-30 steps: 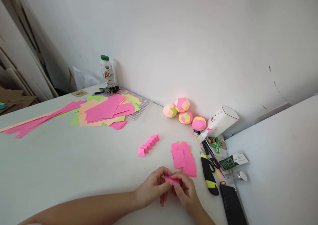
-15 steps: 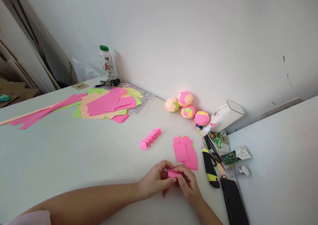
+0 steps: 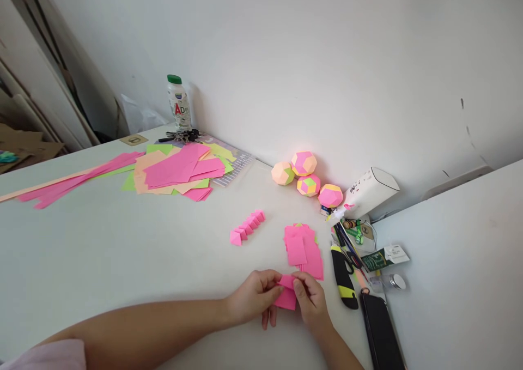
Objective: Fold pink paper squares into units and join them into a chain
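Note:
Between my two hands is a small pink paper piece (image 3: pixel 287 298) with a fold across its upper part. My left hand (image 3: pixel 255 296) pinches its left edge, the lower fingers hanging beneath it. At the right edge, my right hand (image 3: pixel 311 300) grips it between thumb and fingers. Just beyond lies a stack of pink paper rectangles (image 3: pixel 305 251) with bits of green showing. Up and to the left, a row of folded pink paper units (image 3: pixel 247 228) rests on the table.
Several paper balls (image 3: pixel 304 163) sit against the wall. On the right are a black and yellow cutter (image 3: pixel 344 277), scissors, pens and a black case (image 3: pixel 383 332). Loose coloured paper (image 3: pixel 175 165), keys (image 3: pixel 183 135) and a green-capped bottle (image 3: pixel 178 104) occupy the back left.
The pink paper in my hands has opened out, and a lower flap now shows below the fold. My hands have shifted slightly apart.

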The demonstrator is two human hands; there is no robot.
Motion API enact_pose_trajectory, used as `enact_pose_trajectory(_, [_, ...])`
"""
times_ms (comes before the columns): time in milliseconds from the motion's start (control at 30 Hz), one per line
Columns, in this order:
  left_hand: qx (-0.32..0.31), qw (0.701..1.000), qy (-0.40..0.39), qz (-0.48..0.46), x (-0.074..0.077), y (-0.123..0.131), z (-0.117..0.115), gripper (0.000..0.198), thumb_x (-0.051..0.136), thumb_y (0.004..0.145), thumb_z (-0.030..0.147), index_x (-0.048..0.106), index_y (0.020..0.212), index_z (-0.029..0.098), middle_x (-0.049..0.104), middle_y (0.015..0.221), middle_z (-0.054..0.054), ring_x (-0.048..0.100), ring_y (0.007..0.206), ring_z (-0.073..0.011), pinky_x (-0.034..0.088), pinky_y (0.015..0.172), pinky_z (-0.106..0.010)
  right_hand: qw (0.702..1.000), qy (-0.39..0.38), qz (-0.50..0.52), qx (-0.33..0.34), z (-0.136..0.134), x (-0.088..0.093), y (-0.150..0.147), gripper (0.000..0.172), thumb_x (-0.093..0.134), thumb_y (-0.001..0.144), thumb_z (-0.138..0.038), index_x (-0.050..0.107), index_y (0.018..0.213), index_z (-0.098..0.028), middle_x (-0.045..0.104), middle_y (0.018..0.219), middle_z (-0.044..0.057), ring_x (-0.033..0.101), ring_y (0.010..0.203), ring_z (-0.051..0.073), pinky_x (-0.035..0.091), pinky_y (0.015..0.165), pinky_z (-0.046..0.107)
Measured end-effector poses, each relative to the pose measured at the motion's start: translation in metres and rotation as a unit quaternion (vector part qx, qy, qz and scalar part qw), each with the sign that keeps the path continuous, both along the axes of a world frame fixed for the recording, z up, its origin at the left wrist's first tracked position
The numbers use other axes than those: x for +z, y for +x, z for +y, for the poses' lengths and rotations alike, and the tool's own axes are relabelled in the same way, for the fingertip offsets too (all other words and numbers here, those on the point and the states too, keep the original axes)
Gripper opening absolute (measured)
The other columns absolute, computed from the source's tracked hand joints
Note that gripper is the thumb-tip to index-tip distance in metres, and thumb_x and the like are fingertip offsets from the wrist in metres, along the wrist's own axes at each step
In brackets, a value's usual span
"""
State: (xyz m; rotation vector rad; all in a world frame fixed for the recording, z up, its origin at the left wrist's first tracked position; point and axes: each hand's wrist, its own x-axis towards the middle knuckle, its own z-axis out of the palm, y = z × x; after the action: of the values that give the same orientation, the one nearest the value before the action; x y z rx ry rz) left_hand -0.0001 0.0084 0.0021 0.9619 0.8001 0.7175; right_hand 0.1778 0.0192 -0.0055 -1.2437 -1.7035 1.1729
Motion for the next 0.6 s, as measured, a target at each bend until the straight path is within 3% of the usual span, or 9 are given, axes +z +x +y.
enact_pose_trajectory(200, [0.028,0.999,-0.007,-0.040,-0.004,0.001,0.003,0.038,0.049,0.080,0.054,0.048,0.084,0.016,0.058,0.058,0.003,0.058,0.040,-0.0111,0.045,0.035,-0.020,0.994,-0.022,0.097,-0.035,-0.003,-0.006,-0.003,0.033,0.055,0.085,-0.039,0.048,0.112,-0.022,0.058,0.069,0.000,0.053,0.058,0.014,0.044,0.053,0.023])
enact_pose_trajectory(333, [0.040,0.998,-0.018,-0.050,-0.003,0.001,0.006,0.038,0.048,0.081,0.054,0.047,0.084,0.017,0.058,0.052,0.003,0.057,0.040,-0.0120,0.045,0.035,-0.021,0.993,0.035,0.112,-0.015,-0.002,-0.003,-0.005,0.008,0.057,0.085,-0.029,0.053,0.083,-0.022,0.059,0.078,0.002,0.053,0.059,0.013,0.042,0.050,0.021])
enact_pose_trajectory(400, [0.042,0.997,-0.022,-0.054,-0.001,0.000,0.007,0.037,0.047,0.082,0.053,0.047,0.085,0.017,0.058,0.051,0.003,0.057,0.041,-0.0129,0.046,0.036,-0.022,0.995,0.062,0.083,0.013,-0.002,0.000,-0.006,0.012,0.055,0.085,-0.026,0.057,0.075,-0.020,0.060,0.080,0.004,0.055,0.063,0.014,0.044,0.052,0.022])
enact_pose_trajectory(467, [0.039,0.997,-0.022,-0.061,0.000,-0.001,0.007,0.036,0.049,0.082,0.052,0.048,0.086,0.016,0.058,0.053,0.002,0.058,0.043,-0.0132,0.047,0.037,-0.022,0.995,0.082,0.051,0.012,-0.002,0.003,-0.005,0.009,0.055,0.085,-0.023,0.063,0.083,-0.020,0.063,0.083,0.005,0.058,0.071,0.017,0.048,0.060,0.024])
enact_pose_trajectory(600, [0.022,0.997,-0.014,-0.071,-0.002,-0.001,0.007,0.036,0.052,0.081,0.051,0.049,0.085,0.016,0.058,0.057,0.002,0.060,0.045,-0.0130,0.048,0.038,-0.022,0.994,0.101,0.026,-0.012,0.000,0.004,-0.004,0.020,0.053,0.084,-0.016,0.064,0.099,-0.022,0.065,0.089,0.006,0.061,0.079,0.019,0.049,0.069,0.027])
